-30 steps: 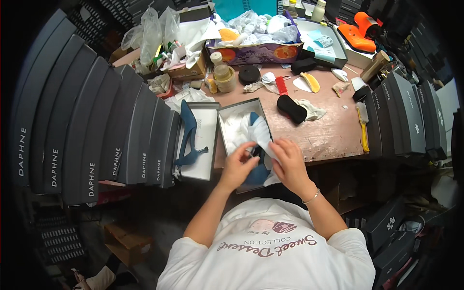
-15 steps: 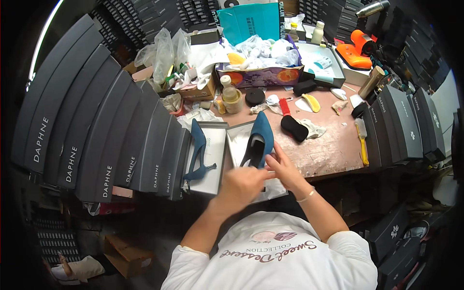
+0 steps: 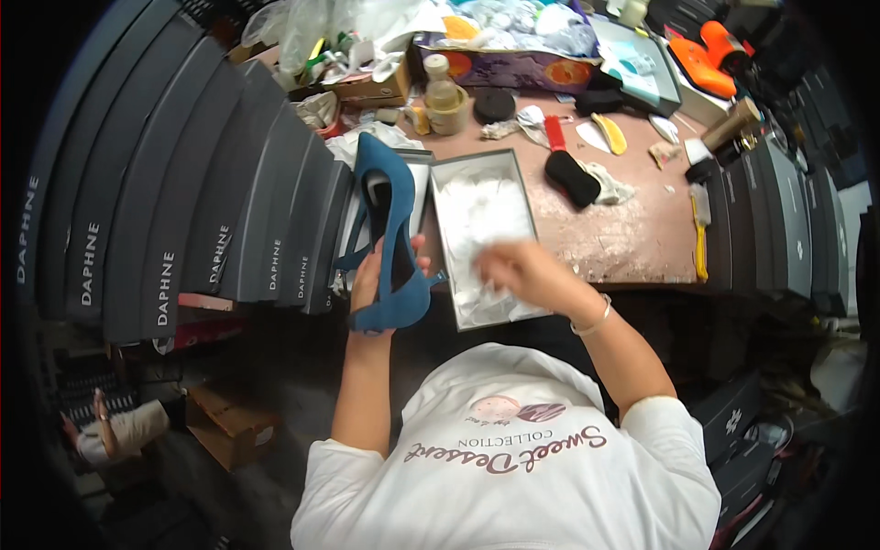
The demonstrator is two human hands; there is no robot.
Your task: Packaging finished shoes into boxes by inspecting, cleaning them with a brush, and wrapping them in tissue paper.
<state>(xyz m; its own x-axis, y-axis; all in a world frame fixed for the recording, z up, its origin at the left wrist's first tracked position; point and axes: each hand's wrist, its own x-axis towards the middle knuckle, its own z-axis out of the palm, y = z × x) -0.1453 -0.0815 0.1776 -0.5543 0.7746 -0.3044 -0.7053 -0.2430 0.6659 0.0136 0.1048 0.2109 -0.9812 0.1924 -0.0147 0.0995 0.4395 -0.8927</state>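
A blue-teal slingback shoe with a pointed toe (image 3: 396, 220) is held up in my left hand (image 3: 365, 278), whose fingers wrap round its middle. Behind it a matching shoe (image 3: 352, 259) lies on the white-lined box part (image 3: 418, 197), mostly hidden by the held one. To the right stands an open grey shoe box with a white lining (image 3: 444, 240). Crumpled white tissue paper (image 3: 486, 211) fills it. Over the lower part of that tissue is my right hand (image 3: 518, 270), its fingers smeared by motion.
Grey shoe boxes (image 3: 192, 183) stand in a row at the left, and more (image 3: 770, 220) at the right. A black sponge-like pad (image 3: 572, 180), a yellow-handled brush (image 3: 701, 234) and a bottle in a cup (image 3: 445, 105) lie or stand on the pink tabletop (image 3: 632, 243).
The shoe has gone from above the right-hand box to the left, now in my left hand. My right hand has moved over the tissue. The view has tilted down.
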